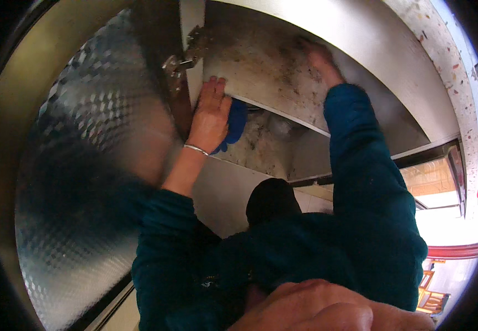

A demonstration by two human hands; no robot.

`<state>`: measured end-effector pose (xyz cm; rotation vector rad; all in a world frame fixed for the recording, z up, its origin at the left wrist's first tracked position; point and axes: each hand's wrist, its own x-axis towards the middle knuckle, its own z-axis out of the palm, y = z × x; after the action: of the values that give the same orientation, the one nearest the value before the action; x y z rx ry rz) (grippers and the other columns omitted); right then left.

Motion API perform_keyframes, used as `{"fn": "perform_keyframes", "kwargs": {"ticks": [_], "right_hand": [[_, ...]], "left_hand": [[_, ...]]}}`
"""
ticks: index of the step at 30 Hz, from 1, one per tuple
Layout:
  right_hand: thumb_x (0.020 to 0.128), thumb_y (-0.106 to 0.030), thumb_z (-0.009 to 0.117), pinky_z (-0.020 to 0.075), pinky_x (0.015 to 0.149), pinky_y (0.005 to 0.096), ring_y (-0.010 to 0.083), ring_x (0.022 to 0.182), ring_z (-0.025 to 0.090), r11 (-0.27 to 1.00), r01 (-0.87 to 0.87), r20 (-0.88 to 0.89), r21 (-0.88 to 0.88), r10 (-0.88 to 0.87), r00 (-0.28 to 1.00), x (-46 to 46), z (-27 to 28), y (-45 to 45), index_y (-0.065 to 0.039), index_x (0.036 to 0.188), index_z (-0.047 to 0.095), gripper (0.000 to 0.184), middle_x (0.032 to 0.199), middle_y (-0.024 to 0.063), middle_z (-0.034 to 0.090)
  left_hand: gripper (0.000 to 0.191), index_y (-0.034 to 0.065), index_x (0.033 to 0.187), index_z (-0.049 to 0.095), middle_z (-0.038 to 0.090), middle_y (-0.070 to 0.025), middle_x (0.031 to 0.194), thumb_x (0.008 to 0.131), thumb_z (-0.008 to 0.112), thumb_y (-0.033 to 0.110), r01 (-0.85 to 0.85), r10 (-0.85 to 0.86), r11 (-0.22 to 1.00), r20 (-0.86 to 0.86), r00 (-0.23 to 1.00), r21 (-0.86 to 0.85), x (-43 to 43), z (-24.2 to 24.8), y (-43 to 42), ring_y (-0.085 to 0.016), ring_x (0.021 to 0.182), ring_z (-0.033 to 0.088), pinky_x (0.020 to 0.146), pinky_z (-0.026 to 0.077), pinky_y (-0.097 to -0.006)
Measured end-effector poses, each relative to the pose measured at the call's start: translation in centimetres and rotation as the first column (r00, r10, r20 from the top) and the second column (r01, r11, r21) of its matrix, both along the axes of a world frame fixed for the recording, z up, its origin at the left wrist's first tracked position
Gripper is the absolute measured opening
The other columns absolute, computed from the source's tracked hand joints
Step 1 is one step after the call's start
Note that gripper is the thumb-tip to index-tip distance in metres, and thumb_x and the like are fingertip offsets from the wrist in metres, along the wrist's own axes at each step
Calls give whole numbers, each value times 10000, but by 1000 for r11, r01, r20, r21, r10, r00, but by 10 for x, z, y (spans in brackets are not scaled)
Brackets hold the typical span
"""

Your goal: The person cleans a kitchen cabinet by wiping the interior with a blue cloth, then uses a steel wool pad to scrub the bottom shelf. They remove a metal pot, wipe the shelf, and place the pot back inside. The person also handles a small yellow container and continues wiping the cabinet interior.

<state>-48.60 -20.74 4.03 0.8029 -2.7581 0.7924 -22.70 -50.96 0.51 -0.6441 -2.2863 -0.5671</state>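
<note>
My left hand [212, 116] rests with extended fingers on the front edge of a cabinet shelf [259, 66], beside the side panel. Just behind it, a blue cloth or glove [237, 120] hangs at the shelf edge; whether my left hand grips it I cannot tell. Deep inside the cabinet, my right hand [319, 58] reaches over the stained shelf surface. Its fingers are blurred and dim, so anything under them is hidden. Dark stains and specks mark both the shelf and the cabinet floor [259, 145] below.
At the left stands a cabinet door [98, 124] with a patterned reflective face, swung wide on a metal hinge [177, 66]. A speckled countertop [437, 53] curves along the upper right. A cardboard box [429, 178] and a wooden chair [431, 300] are at the right.
</note>
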Motion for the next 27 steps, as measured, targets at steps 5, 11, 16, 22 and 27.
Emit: {"fn": "perform_keyframes", "kwargs": {"ticks": [5, 11, 16, 22, 27], "right_hand": [[927, -257, 481, 408, 1017, 372, 272, 1179, 542, 960, -93, -140, 264, 134, 981, 47, -1, -68, -191, 1305, 554, 391, 1305, 125, 560], [931, -267, 492, 380, 1048, 364, 329, 1199, 514, 954, 148, -29, 261, -145, 989, 57, 17, -58, -210, 1328, 532, 403, 1288, 151, 563], [930, -283, 493, 348, 1069, 390, 309, 1238, 480, 966, 36, -162, 255, 5, 987, 1, 44, -50, -186, 1324, 534, 408, 1331, 123, 533], [929, -302, 495, 309, 1093, 420, 284, 1283, 438, 781, -516, -294, 354, 616, 731, 1, -7, -113, -157, 1319, 537, 418, 1382, 89, 496], [928, -290, 493, 317, 1086, 419, 283, 1275, 445, 943, -111, -139, 312, 162, 977, -41, 23, -43, -157, 1317, 538, 414, 1375, 92, 501]], "left_hand": [[309, -64, 918, 534, 426, -270, 1342, 617, 604, -65, -5, 5, 1000, 24, 1000, 10, 4, 5, 0, -443, 1288, 368, 1107, 283, -508], [517, -36, 974, 519, 388, -249, 1372, 502, 730, -30, -2, 2, 1000, 43, 999, 8, -1, -1, -2, -428, 1319, 326, 1096, 300, -480], [347, -45, 902, 535, 412, -253, 1353, 577, 655, -35, -15, 15, 1000, 10, 1000, 26, 0, -5, -5, -428, 1308, 343, 1105, 280, -501], [509, -56, 981, 514, 357, -249, 1408, 523, 729, -4, 12, -14, 1000, 81, 997, 22, 2, -2, -3, -444, 1351, 280, 1129, 238, -515], [448, -67, 960, 518, 350, -273, 1405, 546, 678, -7, -10, 10, 1000, 15, 1000, -2, 0, -8, -4, -466, 1342, 281, 1129, 221, -538]]}}
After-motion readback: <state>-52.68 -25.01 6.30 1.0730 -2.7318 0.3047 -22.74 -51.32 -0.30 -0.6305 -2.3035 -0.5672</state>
